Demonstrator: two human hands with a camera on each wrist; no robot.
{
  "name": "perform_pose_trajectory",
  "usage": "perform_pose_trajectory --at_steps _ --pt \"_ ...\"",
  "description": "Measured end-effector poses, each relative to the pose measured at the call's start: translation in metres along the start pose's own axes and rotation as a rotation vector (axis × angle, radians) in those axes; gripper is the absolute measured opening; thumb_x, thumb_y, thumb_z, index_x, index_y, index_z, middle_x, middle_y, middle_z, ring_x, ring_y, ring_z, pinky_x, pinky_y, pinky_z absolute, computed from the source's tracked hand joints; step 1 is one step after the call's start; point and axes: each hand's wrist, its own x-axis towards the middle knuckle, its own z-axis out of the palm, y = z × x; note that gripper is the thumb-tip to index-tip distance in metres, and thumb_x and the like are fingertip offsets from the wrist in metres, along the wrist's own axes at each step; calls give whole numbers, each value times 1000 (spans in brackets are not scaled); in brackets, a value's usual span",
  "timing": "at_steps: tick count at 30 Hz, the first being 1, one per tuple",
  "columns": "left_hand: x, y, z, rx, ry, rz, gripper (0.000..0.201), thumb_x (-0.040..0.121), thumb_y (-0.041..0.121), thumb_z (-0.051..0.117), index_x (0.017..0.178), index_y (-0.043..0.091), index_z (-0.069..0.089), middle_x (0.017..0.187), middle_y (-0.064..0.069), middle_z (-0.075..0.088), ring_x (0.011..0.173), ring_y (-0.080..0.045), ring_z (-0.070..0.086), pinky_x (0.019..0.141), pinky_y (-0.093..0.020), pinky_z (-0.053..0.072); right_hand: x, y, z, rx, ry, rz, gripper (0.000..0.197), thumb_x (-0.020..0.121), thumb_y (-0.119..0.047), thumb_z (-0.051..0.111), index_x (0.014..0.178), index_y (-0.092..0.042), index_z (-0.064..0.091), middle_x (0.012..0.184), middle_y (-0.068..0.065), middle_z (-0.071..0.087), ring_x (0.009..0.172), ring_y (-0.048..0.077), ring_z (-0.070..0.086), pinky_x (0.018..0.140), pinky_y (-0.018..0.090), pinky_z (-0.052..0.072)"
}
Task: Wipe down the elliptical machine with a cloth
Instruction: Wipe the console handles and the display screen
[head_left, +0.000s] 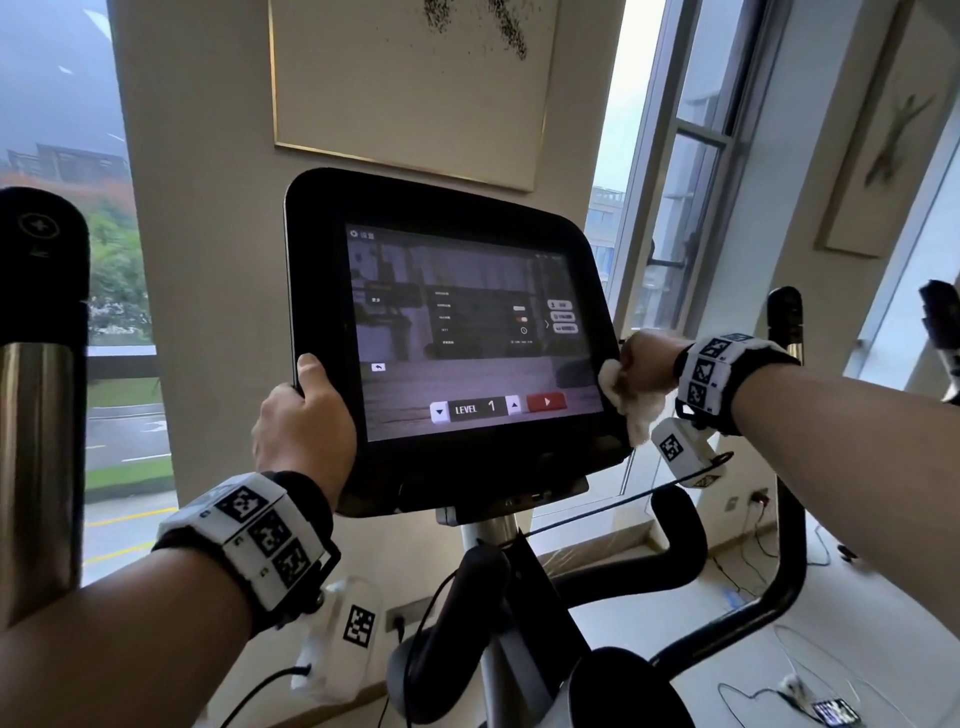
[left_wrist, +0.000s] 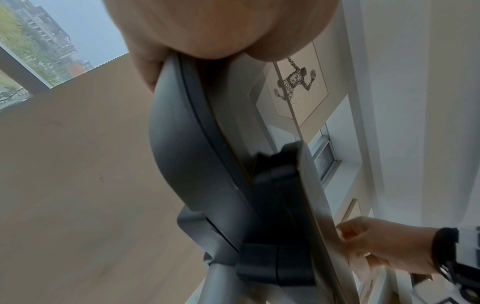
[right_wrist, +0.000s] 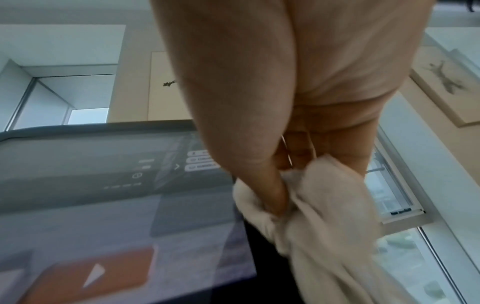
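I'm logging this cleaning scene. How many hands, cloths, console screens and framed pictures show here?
Hands: 2, left hand and right hand
Cloths: 1, white cloth
Console screens: 1, console
Framed pictures: 2, one and another
Total: 6

a framed picture (head_left: 410, 83) hangs on the wall above, a window (head_left: 670, 218) just right.

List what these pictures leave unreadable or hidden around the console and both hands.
- Left hand fingers: behind the console in the head view.
- Right hand fingertips: buried in the cloth; blurred in the right wrist view.
- Screen menu text: too small, glare.
- Pedals: cut off by the bottom edge.
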Motion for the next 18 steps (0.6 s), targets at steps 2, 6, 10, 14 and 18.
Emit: perform_pose_trajectory --at_steps 2,6,10,14,18 --pt "0 0 -1 6 -3 -4 76 103 64 23 123 5 66 126 -22 65 104 -36 54 87 -42 36 5 -3 -8 61 80 15 29 97 -33 57 109 -9 68 107 12 70 92 26 66 71 28 49" --pt "-2 1 0 6 3 -17 77 102 65 23 125 5 66 127 -21 65 115 -42 57 91 -46 38 14 -14 -24 180 138 39 25 98 -26 54 109 -6 65 100 11 66 87 26 64 69 32 49" --pt "-2 0 0 8 7 -14 76 103 64 24 123 5 66 126 -21 65 115 -42 57 87 -43 35 17 -18 -29 237 152 31 28 93 -27 60 112 -12 48 97 11 64 85 28 64 77 40 54" --pt "-4 2 0 11 4 -20 75 103 64 24 124 5 66 127 -21 65 117 -42 57 90 -45 37 8 -19 -26 101 69 -39 28 95 -30 58 108 -6 66 103 12 70 89 28 66 71 31 51" --pt "-6 5 -1 6 5 -24 73 104 63 24 122 5 66 123 -20 66 112 -41 57 90 -45 38 -5 -17 -22 60 53 -80 27 90 -32 70 113 -18 65 111 5 66 97 24 63 76 31 52"
